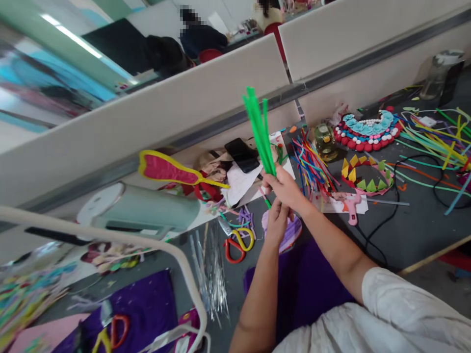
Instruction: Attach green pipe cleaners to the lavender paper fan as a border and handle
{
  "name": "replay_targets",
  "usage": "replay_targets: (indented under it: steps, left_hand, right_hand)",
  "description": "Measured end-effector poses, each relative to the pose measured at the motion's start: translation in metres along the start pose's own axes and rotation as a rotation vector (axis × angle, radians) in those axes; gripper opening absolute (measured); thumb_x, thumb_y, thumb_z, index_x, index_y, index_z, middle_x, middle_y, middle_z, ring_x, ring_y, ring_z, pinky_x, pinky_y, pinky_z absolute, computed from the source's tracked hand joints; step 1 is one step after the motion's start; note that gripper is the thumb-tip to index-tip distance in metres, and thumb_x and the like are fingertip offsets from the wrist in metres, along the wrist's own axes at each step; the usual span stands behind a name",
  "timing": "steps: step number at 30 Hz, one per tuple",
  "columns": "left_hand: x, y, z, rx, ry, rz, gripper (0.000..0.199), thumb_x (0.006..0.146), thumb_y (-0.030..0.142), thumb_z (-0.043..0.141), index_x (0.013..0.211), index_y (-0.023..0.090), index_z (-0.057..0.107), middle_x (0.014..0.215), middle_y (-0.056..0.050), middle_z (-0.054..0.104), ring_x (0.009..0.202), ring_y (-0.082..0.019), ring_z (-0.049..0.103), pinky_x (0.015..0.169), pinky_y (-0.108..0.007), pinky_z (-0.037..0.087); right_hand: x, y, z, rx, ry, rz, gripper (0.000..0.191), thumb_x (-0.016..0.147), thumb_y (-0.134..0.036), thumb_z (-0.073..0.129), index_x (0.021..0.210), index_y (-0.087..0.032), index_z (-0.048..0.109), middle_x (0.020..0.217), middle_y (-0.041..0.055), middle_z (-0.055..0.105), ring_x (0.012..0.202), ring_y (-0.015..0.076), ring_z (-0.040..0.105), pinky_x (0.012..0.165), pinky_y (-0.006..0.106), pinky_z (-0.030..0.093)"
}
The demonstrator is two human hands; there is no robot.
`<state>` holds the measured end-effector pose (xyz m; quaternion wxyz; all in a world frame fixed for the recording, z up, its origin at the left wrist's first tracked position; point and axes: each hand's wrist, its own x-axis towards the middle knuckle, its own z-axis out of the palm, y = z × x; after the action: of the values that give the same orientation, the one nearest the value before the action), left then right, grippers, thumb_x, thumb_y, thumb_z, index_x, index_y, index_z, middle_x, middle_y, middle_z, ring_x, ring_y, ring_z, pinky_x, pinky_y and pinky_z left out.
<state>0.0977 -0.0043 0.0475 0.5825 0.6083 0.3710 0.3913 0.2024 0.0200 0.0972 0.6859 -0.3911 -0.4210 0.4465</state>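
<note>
My right hand [285, 187] is closed around a bundle of bright green pipe cleaners [259, 130], which stands up and leans slightly left. Just below it, my left hand [278, 221] has its fingers curled together. A short green end shows at its fingertips; the rest of what it grips is hidden. Behind the left hand lies a purple striped rounded piece [290, 234]. Scissors with red and yellow handles [239, 245] rest on the dark table to its left.
Loose coloured pipe cleaners [312, 164], a pink glue gun [351, 206] with a black cord, and a spiky crown-like ring [368, 179] lie on the right. A pale lamp arm [176, 252] crosses the left side. Silvery strands [211, 274] lie near it. A low partition [221, 98] runs behind.
</note>
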Motion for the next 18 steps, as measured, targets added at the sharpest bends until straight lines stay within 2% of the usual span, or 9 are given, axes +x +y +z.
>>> replay_targets:
  steps: [2,4,8,11,14,18]
  left_hand:
    - [-0.007,0.001,-0.001,-0.060,0.022,-0.024,0.040,0.079,0.055,0.068,0.075,0.018,0.053,0.049,0.009,0.037,0.040,-0.006,0.031,0.039,-0.017,0.026]
    - [-0.015,0.002,-0.006,-0.131,0.042,-0.036,0.039,0.079,0.053,0.069,0.077,0.018,0.053,0.049,0.010,0.032,0.040,-0.004,0.027,0.038,-0.015,0.022]
    - [-0.028,-0.003,-0.022,-0.190,0.140,-0.054,0.037,0.080,0.052,0.069,0.082,0.017,0.056,0.051,0.009,0.033,0.041,-0.004,0.025,0.039,-0.014,0.020]
    - [-0.035,-0.014,-0.031,-0.218,0.209,-0.046,0.039,0.078,0.052,0.070,0.080,0.017,0.055,0.051,0.009,0.033,0.042,-0.004,0.025,0.039,-0.014,0.020]
    - [-0.041,-0.028,-0.035,-0.236,0.251,-0.022,0.038,0.079,0.053,0.069,0.080,0.017,0.054,0.051,0.009,0.034,0.043,-0.004,0.026,0.040,-0.015,0.022]
    - [-0.047,-0.048,-0.033,-0.168,0.316,-0.018,0.039,0.082,0.056,0.064,0.080,0.018,0.054,0.052,0.009,0.035,0.043,-0.005,0.027,0.040,-0.016,0.022]
  right_hand:
    - [-0.008,-0.014,0.003,-0.151,-0.078,0.011,0.004,0.094,-0.024,0.044,0.091,-0.021,0.046,0.071,-0.0057,0.054,0.059,0.0086,0.055,0.060,0.020,0.044]
    - [-0.017,-0.033,0.000,-0.393,-0.166,0.008,0.004,0.095,-0.023,0.047,0.093,-0.020,0.049,0.078,-0.0024,0.059,0.070,0.0116,0.059,0.066,0.023,0.045]
    - [-0.033,-0.082,-0.023,-0.907,-0.096,-0.088,0.013,0.095,-0.026,0.051,0.104,-0.018,0.055,0.099,0.0068,0.064,0.088,0.0181,0.061,0.076,0.028,0.043]
    - [-0.051,-0.106,-0.053,-1.228,-0.029,0.070,0.019,0.098,-0.030,0.047,0.099,-0.017,0.060,0.091,0.0081,0.068,0.085,0.0208,0.063,0.073,0.029,0.042]
    - [-0.083,-0.101,-0.086,-1.490,0.101,0.255,0.027,0.101,-0.033,0.039,0.100,-0.016,0.060,0.089,0.0102,0.069,0.085,0.0235,0.065,0.071,0.030,0.041]
    - [-0.131,-0.059,-0.112,-1.651,0.162,0.522,0.028,0.098,-0.038,0.046,0.108,-0.014,0.056,0.104,0.0150,0.067,0.091,0.0266,0.067,0.065,0.029,0.042]
